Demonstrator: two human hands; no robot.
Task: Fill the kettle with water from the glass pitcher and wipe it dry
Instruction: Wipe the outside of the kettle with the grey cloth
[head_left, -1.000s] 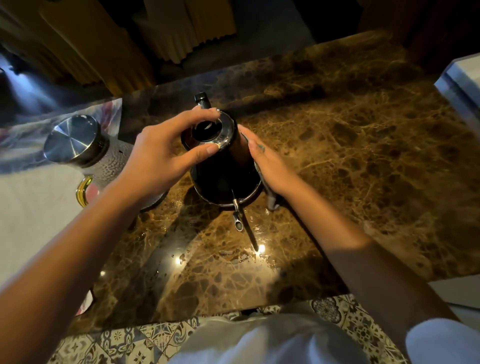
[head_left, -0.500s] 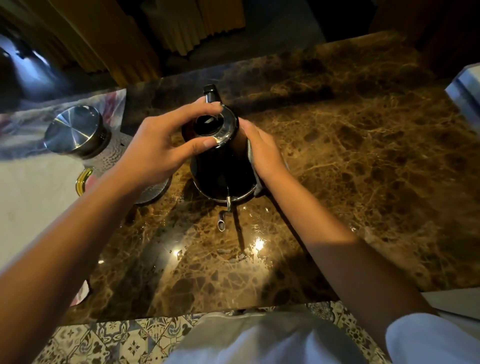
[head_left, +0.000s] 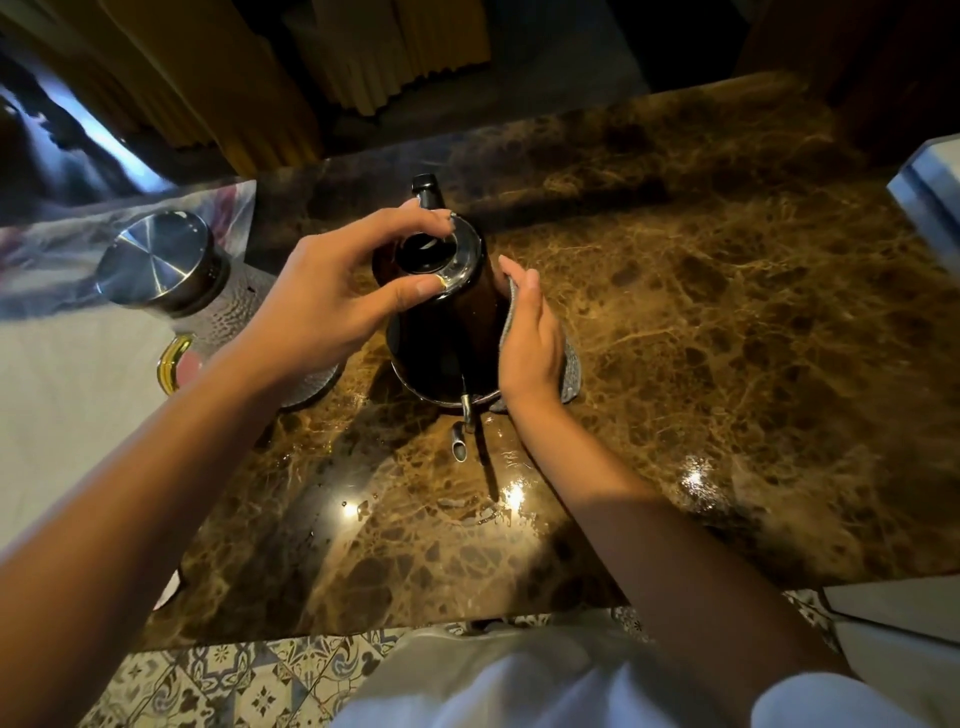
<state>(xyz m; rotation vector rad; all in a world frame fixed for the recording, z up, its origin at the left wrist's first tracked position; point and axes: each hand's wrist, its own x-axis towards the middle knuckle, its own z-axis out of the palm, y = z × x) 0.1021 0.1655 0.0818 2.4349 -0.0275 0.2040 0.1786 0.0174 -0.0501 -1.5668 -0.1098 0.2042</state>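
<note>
A dark conical kettle (head_left: 441, 338) with a thin spout toward me and a black handle at the back stands upright on the brown marble counter (head_left: 727, 338). My left hand (head_left: 332, 301) grips its shiny top rim between thumb and fingers. My right hand (head_left: 530, 343) presses a grey cloth (head_left: 571, 369) flat against the kettle's right side. The glass pitcher (head_left: 171, 275), hammered glass with a round steel lid and a gold-coloured handle, stands to the left of the kettle, partly behind my left wrist.
A white cloth (head_left: 67, 415) covers the surface at the left. Water drops glisten on the counter in front of the spout. A pale box edge (head_left: 930, 192) sits at the far right. Yellow curtains hang beyond the counter's far edge. Patterned floor tiles lie below the near edge.
My right hand with the cloth has slid along the kettle's right side, from lower by the base up toward the top. My left hand stays on the rim.
</note>
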